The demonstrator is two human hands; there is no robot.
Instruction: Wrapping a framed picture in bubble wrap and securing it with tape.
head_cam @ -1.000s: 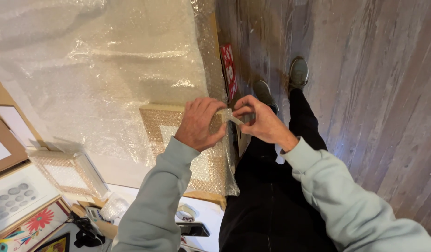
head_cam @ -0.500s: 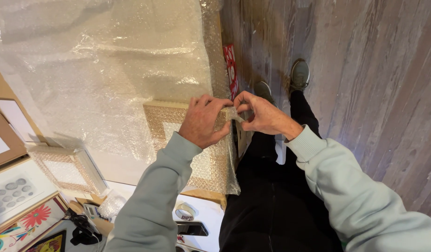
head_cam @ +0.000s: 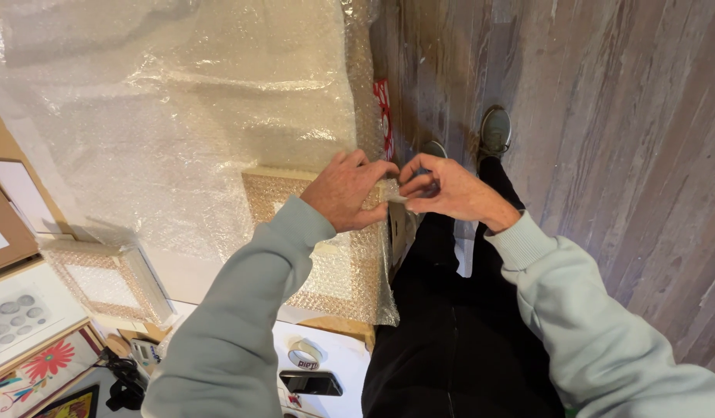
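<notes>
Grip: both hands meet at the tabletop's edge; the left hand [head_cam: 348, 200] lies curled over the corner of a wood-framed picture wrapped in bubble wrap [head_cam: 334, 255], thumb pressed to its side, while the right hand [head_cam: 449, 193] has fingertips pressed together, pinching a small strip of clear tape [head_cam: 397, 199] between the two hands.
Largest, beyond the grip: a wide sheet of clear bubble wrap [head_cam: 179, 116] spreads over the pale tabletop [head_cam: 191, 275], running under the wrapped frame.
Right of the grip: grey wooden plank floor [head_cam: 620, 116], with the person's two grey shoes [head_cam: 495, 131] just past the hands.
Left of the grip: a second, smaller bubble-wrapped frame [head_cam: 106, 282]; farther left, brown cardboard pieces [head_cam: 9, 224] and a print with a red flower [head_cam: 40, 368].
Near side of the grip: a roll of tape [head_cam: 304, 356] and a dark phone [head_cam: 309, 382], both past the frame's lower edge.
</notes>
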